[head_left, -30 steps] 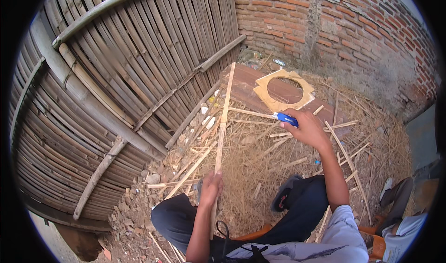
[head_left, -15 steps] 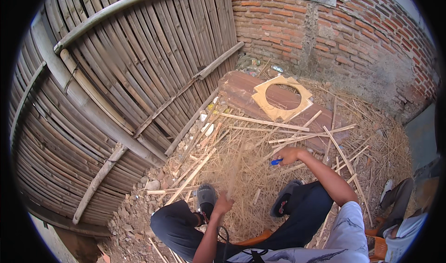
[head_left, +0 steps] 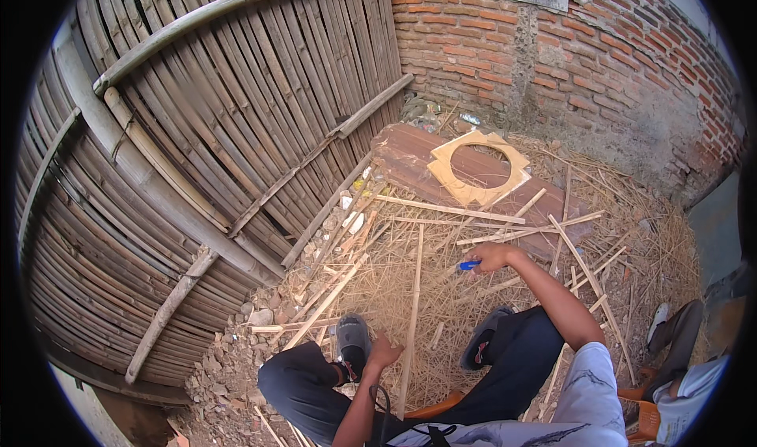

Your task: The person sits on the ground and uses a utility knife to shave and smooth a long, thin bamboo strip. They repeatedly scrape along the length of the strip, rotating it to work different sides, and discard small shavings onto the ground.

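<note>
Blue handheld tool (head_left: 469, 265) sits gripped in my right hand (head_left: 494, 257); my left hand (head_left: 382, 352) spreads loosely beside a wooden strip (head_left: 414, 305). I'd best keep those spread fingers clear.

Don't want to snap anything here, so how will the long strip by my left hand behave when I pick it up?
The strip is probably light for its length, being so thin. It looks fairly stiff, as it runs nearly straight, but might flex if lifted by one end. Rolling seems unlikely, since it appears flat.

Blue tool (head_left: 469, 265) partly hidden (by right hand (head_left: 490, 257)).
</note>
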`<state>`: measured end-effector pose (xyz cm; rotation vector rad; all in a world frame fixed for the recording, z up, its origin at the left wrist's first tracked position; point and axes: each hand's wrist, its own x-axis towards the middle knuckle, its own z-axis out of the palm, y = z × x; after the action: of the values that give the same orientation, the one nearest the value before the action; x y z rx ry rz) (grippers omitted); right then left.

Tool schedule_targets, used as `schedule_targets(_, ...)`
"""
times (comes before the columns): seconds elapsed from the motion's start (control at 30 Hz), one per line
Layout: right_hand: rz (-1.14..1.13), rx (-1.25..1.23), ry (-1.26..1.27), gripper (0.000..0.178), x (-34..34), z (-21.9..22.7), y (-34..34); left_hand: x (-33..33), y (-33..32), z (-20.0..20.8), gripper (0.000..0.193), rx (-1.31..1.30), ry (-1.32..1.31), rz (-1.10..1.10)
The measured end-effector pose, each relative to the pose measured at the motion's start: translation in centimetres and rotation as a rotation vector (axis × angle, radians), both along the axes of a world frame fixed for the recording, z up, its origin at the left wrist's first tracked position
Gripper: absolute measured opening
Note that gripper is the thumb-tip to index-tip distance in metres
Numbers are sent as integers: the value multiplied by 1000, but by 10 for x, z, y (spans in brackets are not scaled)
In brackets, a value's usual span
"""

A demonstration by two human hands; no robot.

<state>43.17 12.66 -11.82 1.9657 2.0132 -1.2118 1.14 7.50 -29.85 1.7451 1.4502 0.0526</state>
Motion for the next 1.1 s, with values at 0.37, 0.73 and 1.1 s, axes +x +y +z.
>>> schedule_targets(0.37, -64, -50, 38, 55, -5, 16, -11, -13, -22, 187, 77, -830, -747, -800)
schedule_targets(0.73, -67, -69, 34, 47, -4, 12, -14, -52, -136, 235, 54, -1143, -1018, -617)
schedule_targets(1.1, -30, -59, 49, 51, 0, -9, -1, -39, -135, 245, 69, -1013, -1240, -672)
